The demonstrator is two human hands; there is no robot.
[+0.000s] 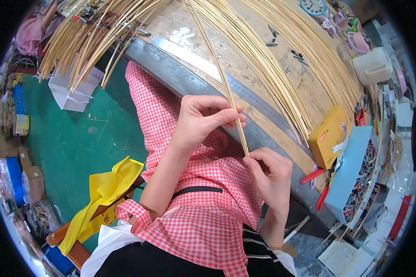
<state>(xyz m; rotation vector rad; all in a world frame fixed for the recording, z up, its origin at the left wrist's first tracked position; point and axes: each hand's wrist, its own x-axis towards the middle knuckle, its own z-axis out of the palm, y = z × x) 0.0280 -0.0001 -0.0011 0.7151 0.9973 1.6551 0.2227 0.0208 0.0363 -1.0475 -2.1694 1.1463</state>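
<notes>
A long, thin bamboo strip [214, 54] runs from the far side of the bench down to my lap. My left hand [203, 117] is closed on it a little above its near end, thumb and fingers pinching. At that near end, my right hand [270, 173] pinches the tip between thumb and forefinger. Whether it is one strip or two laid together, I cannot tell. Beyond my hands, a bundle of similar bamboo strips [259, 57] lies across the wooden bench top [189, 21]. A steel ruler [249, 96] rests along the bench's near edge.
More bamboo strips [85, 51] overhang the bench at the far left, with clamps among them. On the right stand a yellow box [329, 137], a blue box [351, 171] of small metal parts, red-handled pliers [322, 197] and a cream jug [373, 66]. Yellow cloth [104, 187] drapes a wooden chair [81, 251].
</notes>
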